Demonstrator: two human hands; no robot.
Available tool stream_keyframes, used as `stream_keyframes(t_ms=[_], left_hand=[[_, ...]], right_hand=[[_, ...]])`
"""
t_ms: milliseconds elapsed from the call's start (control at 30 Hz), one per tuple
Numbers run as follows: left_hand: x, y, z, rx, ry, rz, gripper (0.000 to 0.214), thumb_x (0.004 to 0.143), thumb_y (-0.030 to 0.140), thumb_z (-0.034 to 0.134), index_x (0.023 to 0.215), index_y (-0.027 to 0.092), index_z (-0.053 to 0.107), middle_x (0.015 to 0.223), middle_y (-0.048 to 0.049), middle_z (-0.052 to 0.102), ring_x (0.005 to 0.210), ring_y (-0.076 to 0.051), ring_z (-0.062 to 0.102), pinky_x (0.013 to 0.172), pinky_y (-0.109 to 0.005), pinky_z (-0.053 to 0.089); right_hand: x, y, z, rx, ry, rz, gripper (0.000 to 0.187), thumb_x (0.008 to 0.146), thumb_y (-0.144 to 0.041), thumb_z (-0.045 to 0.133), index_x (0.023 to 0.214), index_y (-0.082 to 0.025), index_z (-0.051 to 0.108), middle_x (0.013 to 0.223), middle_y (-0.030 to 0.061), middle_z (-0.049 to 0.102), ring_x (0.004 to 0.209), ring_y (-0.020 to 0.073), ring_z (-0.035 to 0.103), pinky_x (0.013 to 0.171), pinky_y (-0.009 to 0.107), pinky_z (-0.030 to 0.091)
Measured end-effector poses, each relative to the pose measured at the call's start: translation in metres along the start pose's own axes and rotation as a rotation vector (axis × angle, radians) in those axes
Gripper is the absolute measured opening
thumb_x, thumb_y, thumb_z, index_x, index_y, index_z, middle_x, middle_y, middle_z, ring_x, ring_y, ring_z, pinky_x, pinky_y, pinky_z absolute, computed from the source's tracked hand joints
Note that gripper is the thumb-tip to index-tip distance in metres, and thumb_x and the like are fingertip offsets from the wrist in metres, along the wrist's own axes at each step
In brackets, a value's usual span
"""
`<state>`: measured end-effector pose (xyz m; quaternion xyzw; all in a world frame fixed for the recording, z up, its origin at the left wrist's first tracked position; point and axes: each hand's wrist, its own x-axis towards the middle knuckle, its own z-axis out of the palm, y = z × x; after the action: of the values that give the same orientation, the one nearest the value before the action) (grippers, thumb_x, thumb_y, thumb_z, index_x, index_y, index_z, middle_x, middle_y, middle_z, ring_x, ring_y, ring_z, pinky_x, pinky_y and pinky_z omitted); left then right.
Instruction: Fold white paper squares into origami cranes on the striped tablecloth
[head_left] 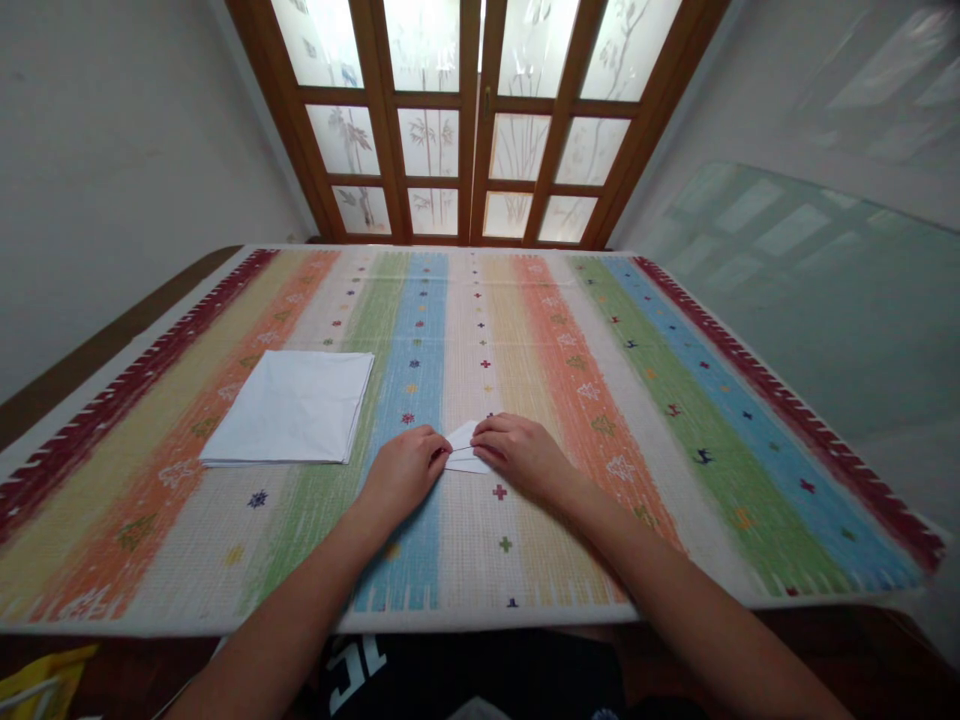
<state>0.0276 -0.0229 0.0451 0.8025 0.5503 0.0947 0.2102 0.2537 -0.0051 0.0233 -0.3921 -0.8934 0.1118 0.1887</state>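
Frosted-glass French doors (431, 130) with wooden frames and etched bamboo patterns closed off the far end of the room, between pale walls, and a greenish glass pane (795, 270) stood at the right, reflecting their light. Across the desk (570, 340) lay a woven cloth in long stripes of red, orange, green, blue and cream, dotted with small stitched motifs. Near the middle of the cloth's front half, on a cream stripe just right of a blue one, sat a small folded white sheet (466, 450), its layers coming to a point on the left. The person's left hand (403, 475) and right hand (525, 458) came in from either side and met at it – both were loosely curled, not clenched, with the fingers closed down on its two ends and holding it against the cloth. Well to the left rested a neat square stack of white sheets (289, 407), apart from both hands. Dark shorts with white lettering (356, 675) showed below the desk's near edge, and a yellow bag (45, 685) sat low in the left corner.
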Motion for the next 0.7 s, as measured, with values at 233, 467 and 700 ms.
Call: stream_keyframes(t_ms=[233, 467, 700], left_hand=[[0.0, 0.004, -0.001, 0.021, -0.007, -0.027, 0.025, 0.104, 0.018, 0.055, 0.1, 0.014, 0.08, 0.102, -0.0136, 0.078, 0.097, -0.027, 0.072, 0.091, -0.038, 0.053], [-0.005, 0.01, -0.005, 0.156, -0.026, -0.089, 0.027, 0.106, 0.023, 0.055, 0.103, 0.014, 0.08, 0.102, -0.0154, 0.078, 0.095, -0.029, 0.073, 0.085, -0.038, 0.052], [-0.01, 0.019, -0.008, 0.301, -0.052, -0.134, 0.032, 0.107, 0.026, 0.054, 0.104, 0.014, 0.084, 0.105, -0.015, 0.079, 0.1, -0.03, 0.073, 0.089, -0.04, 0.052]], right_hand=[[-0.003, 0.002, -0.002, 0.012, 0.004, 0.04, 0.017, 0.105, -0.024, 0.066, 0.102, -0.02, 0.083, 0.107, 0.0079, 0.082, 0.098, 0.0218, 0.075, 0.093, 0.035, 0.058], [-0.003, 0.001, -0.006, 0.03, -0.007, 0.061, 0.014, 0.103, -0.022, 0.069, 0.1, -0.019, 0.082, 0.11, 0.0093, 0.08, 0.101, 0.0219, 0.075, 0.095, 0.034, 0.057], [-0.003, 0.004, -0.006, 0.066, -0.033, 0.074, 0.012, 0.102, -0.021, 0.071, 0.103, -0.018, 0.083, 0.113, 0.0087, 0.079, 0.103, 0.0221, 0.075, 0.095, 0.035, 0.057]])
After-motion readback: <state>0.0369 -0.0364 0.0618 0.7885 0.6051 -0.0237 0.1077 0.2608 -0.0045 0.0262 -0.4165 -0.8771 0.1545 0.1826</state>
